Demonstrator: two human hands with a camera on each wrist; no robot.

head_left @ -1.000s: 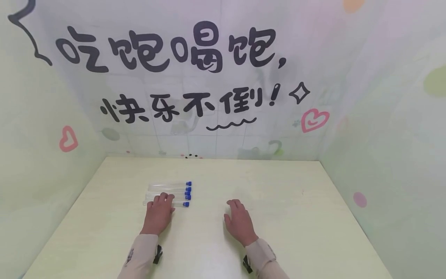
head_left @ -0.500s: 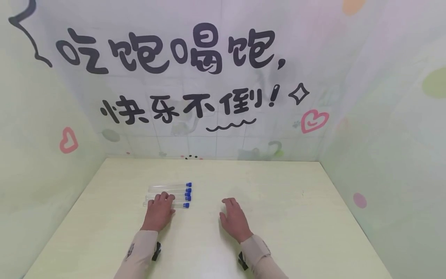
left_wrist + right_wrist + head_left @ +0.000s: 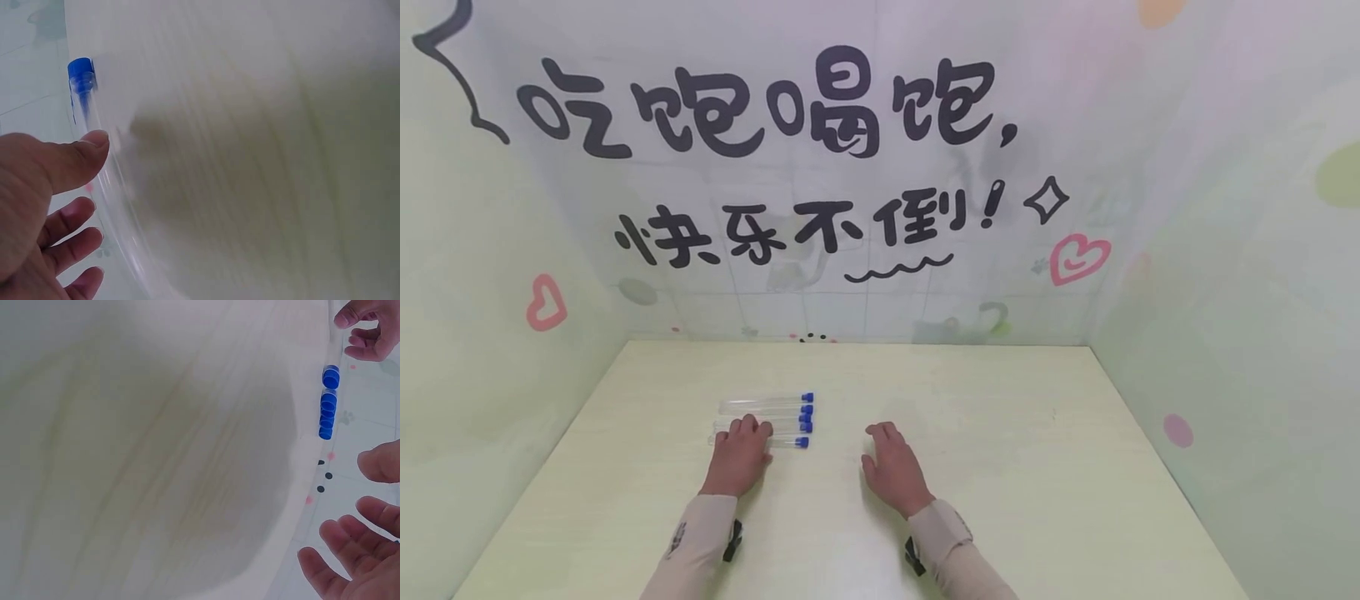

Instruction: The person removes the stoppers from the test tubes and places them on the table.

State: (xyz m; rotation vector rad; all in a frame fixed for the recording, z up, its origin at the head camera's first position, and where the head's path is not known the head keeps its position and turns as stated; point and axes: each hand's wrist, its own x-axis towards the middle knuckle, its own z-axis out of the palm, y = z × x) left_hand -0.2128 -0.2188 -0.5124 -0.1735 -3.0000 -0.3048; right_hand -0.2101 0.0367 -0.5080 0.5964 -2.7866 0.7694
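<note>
Tubes, clear, slender, cylindrical blue caps

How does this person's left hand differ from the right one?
The left hand reaches over the clear tubes, hiding parts of them; the right hand is apart from them, right of their blue caps. In the head view, the left hand leans rightward, the right hand leftward. Both are bare, emerging from pale sleeves.
</note>
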